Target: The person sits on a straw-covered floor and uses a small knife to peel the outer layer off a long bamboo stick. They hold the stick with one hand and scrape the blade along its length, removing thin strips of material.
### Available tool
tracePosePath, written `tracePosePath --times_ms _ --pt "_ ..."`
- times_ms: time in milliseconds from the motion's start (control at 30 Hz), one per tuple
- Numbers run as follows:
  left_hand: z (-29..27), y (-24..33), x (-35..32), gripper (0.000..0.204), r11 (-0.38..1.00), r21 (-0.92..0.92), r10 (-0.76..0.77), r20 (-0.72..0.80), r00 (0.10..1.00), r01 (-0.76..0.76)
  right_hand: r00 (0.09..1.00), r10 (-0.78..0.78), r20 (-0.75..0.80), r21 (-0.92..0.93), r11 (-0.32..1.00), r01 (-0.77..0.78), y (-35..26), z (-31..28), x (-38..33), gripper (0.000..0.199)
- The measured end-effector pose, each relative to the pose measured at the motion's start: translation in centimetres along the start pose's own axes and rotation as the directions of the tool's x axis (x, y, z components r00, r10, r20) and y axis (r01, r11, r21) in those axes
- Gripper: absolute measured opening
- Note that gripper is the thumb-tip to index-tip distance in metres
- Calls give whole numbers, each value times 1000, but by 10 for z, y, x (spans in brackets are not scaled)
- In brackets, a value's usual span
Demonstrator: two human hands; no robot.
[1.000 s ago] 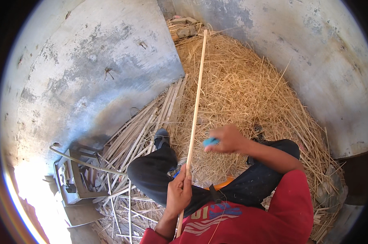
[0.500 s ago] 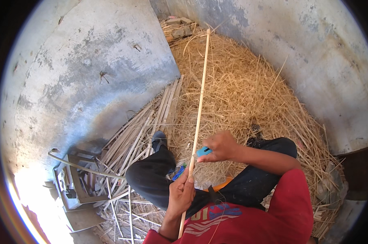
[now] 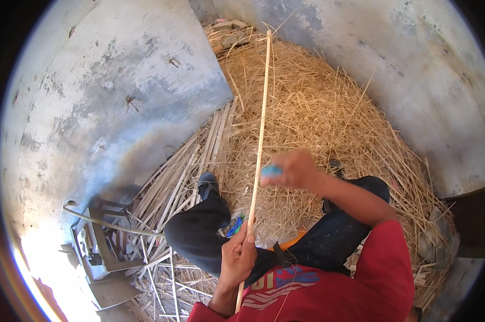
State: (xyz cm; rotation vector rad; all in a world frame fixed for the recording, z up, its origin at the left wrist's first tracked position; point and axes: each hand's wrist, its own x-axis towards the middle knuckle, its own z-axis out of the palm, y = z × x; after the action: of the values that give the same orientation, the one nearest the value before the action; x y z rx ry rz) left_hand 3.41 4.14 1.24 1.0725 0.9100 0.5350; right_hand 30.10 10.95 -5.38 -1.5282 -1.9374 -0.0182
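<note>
A long, pale bamboo strip (image 3: 263, 118) runs from beside my body out over the shavings, with thin curls at its far end. My left hand (image 3: 238, 258) is wrapped round its near part, thumb on top, and the near end passes under my left forearm. My right hand (image 3: 295, 167) is closed on a small blue tool (image 3: 271, 170) that looks like a utility knife. That tool is smeared by motion and its blade cannot be made out. It is close to the right side of the strip; whether it touches is unclear.
Curly shavings (image 3: 312, 102) cover the floor ahead, up to grey, worn walls (image 3: 119, 70). Several flat strips (image 3: 170, 177) lie at the left, by my bent leg (image 3: 197, 225). A wooden frame (image 3: 100, 241) stands lower left. A blue item (image 3: 235, 227) lies between my legs.
My right hand has moved forward along the strip with the blue tool. The strip's far end has shifted slightly left and farther away. My left hand keeps its grip.
</note>
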Motion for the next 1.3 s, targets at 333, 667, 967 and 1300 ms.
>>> tracePosePath --times_ms 333,667,967,1300 --pt "-1 -8 -10 43 998 66 -4 -50 999 7 985 -172 19 44 984 171 -29 -4 -13 66" --pt "4 2 -15 43 990 135 -23 -88 996 35 997 26 73 39 999 -29 -22 3 -13 65" --pt "6 -1 -32 43 986 162 -46 55 997 36 927 368 -71 -215 902 -374 100 -14 20 67" --pt "2 -5 -27 45 996 86 6 -51 999 -2 983 -180 -15 41 983 181 -32 -8 -13 63"
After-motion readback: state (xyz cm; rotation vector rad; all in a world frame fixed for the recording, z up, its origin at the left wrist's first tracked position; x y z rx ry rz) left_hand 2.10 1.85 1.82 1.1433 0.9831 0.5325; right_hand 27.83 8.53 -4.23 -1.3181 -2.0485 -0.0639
